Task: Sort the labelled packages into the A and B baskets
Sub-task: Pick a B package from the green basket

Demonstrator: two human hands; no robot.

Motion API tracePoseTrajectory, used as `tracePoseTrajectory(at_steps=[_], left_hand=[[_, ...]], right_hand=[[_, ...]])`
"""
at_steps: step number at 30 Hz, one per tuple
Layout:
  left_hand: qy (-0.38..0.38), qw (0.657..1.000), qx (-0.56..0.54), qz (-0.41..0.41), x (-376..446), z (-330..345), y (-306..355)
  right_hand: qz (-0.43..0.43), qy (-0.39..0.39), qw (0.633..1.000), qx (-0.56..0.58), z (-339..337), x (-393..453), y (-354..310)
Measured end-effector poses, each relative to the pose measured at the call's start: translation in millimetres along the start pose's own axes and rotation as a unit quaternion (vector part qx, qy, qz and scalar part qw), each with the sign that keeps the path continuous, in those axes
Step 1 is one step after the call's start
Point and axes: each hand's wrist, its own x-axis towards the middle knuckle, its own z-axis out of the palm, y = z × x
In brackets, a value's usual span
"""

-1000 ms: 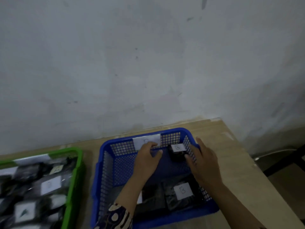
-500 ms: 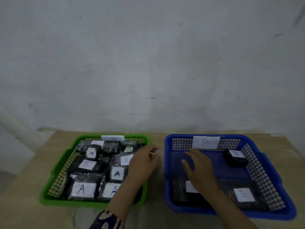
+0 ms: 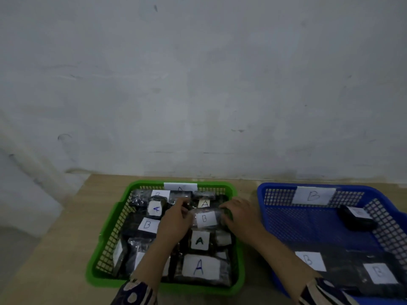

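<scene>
Wooden table, grey wall behind. Two baskets: green basket left, blue basket right. Left hand and right hand both grip B package over green basket. Blue basket: three B packages visible.

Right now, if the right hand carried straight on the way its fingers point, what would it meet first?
The right hand points leftward, fingers at the edge of the B-labelled package in the green basket. That package comes first; whether they already touch it is unclear. The left hand lies just beyond.
</scene>
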Motion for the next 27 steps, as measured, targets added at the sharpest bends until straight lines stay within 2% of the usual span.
tracePoseTrajectory(at_steps=[3,6,10,13,18,23,27], left_hand=[[-0.019,0.999,0.042,0.004,9,-1,-10],[-0.006,0.999,0.051,0.014,14,1,-15],[0.014,1.0,0.013,0.009,17,4,-19],[0.003,1.0,-0.03,0.007,16,7,-21],[0.009,0.998,-0.064,0.015,11,5,-10],[0.131,0.968,-0.209,0.045,3,-14,14],[0.139,0.946,-0.292,0.029,-5,-22,34]], right_hand=[[0.031,-0.048,0.998,-0.035,9,18,-4],[0.068,-0.081,0.993,-0.059,17,29,-7],[0.078,-0.098,0.989,-0.075,21,34,-7],[0.092,-0.082,0.99,-0.064,16,37,-7],[0.118,-0.048,0.988,0.092,8,29,-6],[0.128,0.027,0.945,0.3,-19,19,-18],[0.13,0.064,0.931,0.336,-36,7,-18]])
